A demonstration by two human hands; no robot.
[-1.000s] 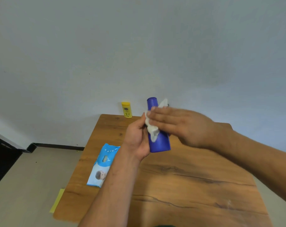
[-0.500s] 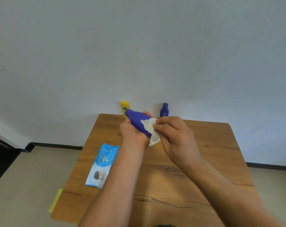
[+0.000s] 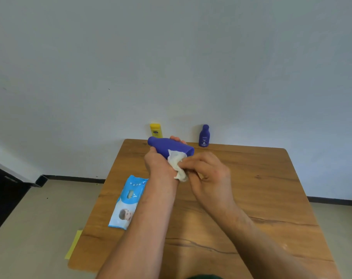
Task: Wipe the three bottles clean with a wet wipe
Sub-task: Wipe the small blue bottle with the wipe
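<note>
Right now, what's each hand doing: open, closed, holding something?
The left hand grips the large blue bottle, which is tipped on its side.
The right hand pinches the wet wipe against that bottle.

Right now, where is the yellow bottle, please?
Head view: the yellow bottle stands at the far edge of the table, left of the small dark-blue bottle.

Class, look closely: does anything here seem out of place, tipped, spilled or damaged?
Nothing is spilled or damaged. The large blue bottle is tipped sideways only because the left hand holds it for wiping. One oddity: a yellow sheet lies on the floor beside the near left corner of the table.
</note>
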